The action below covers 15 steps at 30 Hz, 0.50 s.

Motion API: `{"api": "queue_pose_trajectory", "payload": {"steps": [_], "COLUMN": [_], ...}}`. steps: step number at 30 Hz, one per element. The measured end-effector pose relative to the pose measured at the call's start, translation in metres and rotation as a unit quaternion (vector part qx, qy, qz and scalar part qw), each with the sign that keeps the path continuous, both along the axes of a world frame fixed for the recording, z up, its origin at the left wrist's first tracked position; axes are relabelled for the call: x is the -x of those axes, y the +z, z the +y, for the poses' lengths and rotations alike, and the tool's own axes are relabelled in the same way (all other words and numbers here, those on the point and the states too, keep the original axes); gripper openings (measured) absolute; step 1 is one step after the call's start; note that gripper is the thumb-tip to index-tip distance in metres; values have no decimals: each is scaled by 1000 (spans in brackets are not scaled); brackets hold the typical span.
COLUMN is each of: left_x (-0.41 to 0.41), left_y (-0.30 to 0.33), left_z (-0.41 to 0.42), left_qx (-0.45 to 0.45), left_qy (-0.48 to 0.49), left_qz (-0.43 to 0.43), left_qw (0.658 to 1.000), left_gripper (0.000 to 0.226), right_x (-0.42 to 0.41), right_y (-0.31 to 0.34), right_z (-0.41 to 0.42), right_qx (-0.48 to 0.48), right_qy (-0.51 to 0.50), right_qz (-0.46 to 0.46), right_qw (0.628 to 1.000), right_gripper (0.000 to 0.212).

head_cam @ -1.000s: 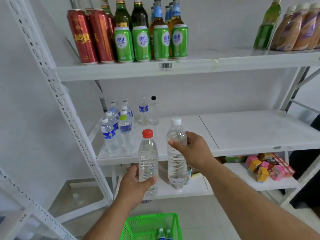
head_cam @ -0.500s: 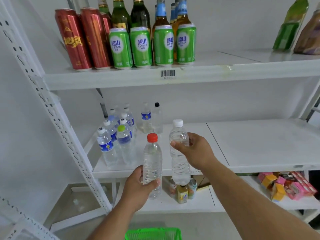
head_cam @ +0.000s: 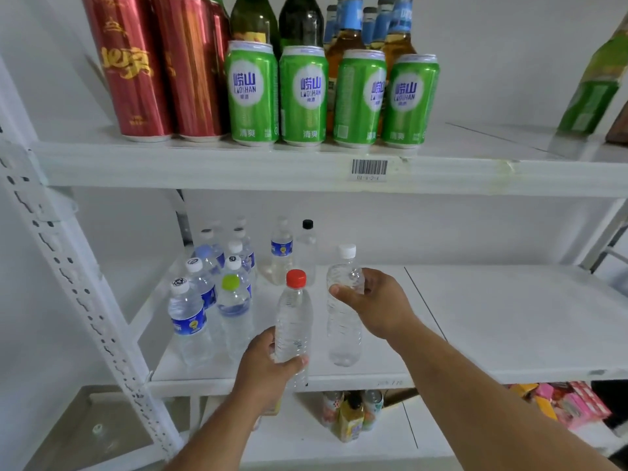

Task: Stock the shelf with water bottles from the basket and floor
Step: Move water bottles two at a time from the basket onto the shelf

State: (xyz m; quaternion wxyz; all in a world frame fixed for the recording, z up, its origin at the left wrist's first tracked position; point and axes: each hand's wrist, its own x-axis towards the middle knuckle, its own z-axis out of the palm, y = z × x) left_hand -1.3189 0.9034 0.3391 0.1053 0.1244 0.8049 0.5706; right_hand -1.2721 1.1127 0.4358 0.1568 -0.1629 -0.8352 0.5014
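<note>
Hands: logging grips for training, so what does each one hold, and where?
Left hand grips the red-capped bottle round its lower body. Right hand grips the white-capped bottle round its upper body.

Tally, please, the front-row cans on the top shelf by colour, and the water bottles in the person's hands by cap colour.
Red cans: 2
Green cans: 4
Red-capped bottle, in the left hand: 1
White-capped bottle, in the right hand: 1
Total: 8
</note>
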Motion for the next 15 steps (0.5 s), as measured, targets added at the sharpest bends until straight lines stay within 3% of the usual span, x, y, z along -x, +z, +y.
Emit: {"api": "queue_pose_trajectory", "payload": {"steps": [11,15], "left_x": [61,81], "left_y": [-19,-25], "left_z": [32,53], "left_qx": [12,3], "left_qy": [33,58], "left_qz": [10,3], "left_qw": [999,998], "left_gripper": [33,32], "right_x": [67,98], "right_y": [-19,-28], "right_z": [26,41], "right_qx": [21,16], "right_qy": [4,11], "right_qz": [-21,-40], "right_qw": [1000,999], "right_gripper": [28,43]}}
